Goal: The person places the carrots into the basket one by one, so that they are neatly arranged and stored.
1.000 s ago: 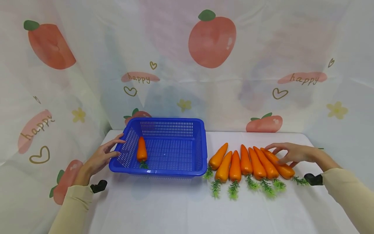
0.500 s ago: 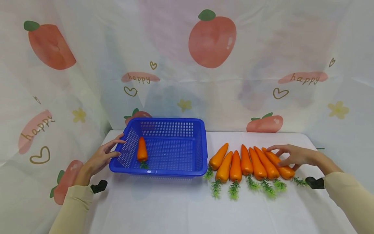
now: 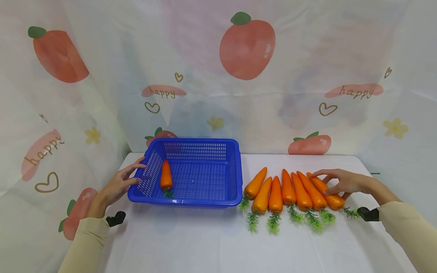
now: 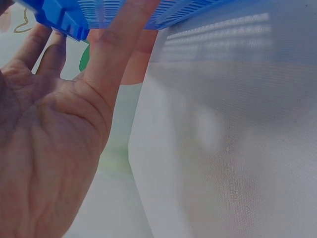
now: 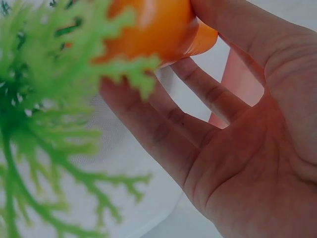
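Observation:
My left hand (image 3: pixel 116 186) holds the left rim of a blue plastic basket (image 3: pixel 191 202), fingertips over the edge. In the left wrist view the thumb reaches up against the basket's slatted wall (image 4: pixel 101 12). One orange carrot (image 3: pixel 166 175) with a green top lies inside at the left. On the right, my right hand (image 3: pixel 349 182) grips the rightmost carrot (image 3: pixel 320 185) of a row, thumb on its near side and a finger close to its tip. The right wrist view shows its thick end (image 5: pixel 153 29) between thumb and fingers, its green leafy top (image 5: pixel 44 124) hanging in front.
Several more carrots (image 3: pixel 275 195) lie side by side on the white table (image 3: pixel 222 242), tips away from me, leafy tops toward me. The leftmost carrot (image 3: pixel 256 183) is close to the basket's right side. A printed cloth backdrop (image 3: pixel 201 113) rises behind and at both sides.
My right hand has shifted slightly right along the rightmost carrot, its thumb drawing in against it. The left hand, basket and other carrots stay in place.

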Demonstrator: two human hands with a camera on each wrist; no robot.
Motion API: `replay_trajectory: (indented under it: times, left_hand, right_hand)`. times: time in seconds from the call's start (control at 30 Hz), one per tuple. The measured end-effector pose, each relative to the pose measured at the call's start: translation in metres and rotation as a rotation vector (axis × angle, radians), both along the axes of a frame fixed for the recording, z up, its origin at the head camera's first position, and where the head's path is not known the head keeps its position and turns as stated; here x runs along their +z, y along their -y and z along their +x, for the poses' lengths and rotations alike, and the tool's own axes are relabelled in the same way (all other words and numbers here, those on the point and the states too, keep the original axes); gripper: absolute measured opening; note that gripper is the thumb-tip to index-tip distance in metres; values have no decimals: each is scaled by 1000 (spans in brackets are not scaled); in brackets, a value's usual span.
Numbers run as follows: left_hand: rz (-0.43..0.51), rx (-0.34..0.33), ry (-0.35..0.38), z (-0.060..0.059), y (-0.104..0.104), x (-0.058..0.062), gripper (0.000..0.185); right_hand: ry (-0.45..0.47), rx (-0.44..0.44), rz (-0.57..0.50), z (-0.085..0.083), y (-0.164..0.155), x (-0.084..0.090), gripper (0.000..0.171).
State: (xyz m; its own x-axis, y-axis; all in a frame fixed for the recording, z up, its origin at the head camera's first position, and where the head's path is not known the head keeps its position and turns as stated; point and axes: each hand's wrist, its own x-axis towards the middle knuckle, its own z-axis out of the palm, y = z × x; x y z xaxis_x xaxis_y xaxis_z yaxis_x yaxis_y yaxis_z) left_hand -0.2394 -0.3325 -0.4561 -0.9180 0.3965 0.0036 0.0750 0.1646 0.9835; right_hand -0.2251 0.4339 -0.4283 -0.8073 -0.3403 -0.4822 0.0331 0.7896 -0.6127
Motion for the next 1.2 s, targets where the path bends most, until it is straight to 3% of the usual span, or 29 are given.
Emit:
replay_trajectory:
  times: [0.53,0.9,1.2]
  left_hand:
    - [-9,4,-4,-2,1,-2,51]
    - [-22,8,4,-2,2,-3,52]
    - [-3,9,10,-2,3,-4,50]
  right_hand:
    - [-36,-13,-13,1,-1,1,69]
    - [-62,5,-23,-1,4,23,68]
    - [-125,0,-40,-3,11,56,75]
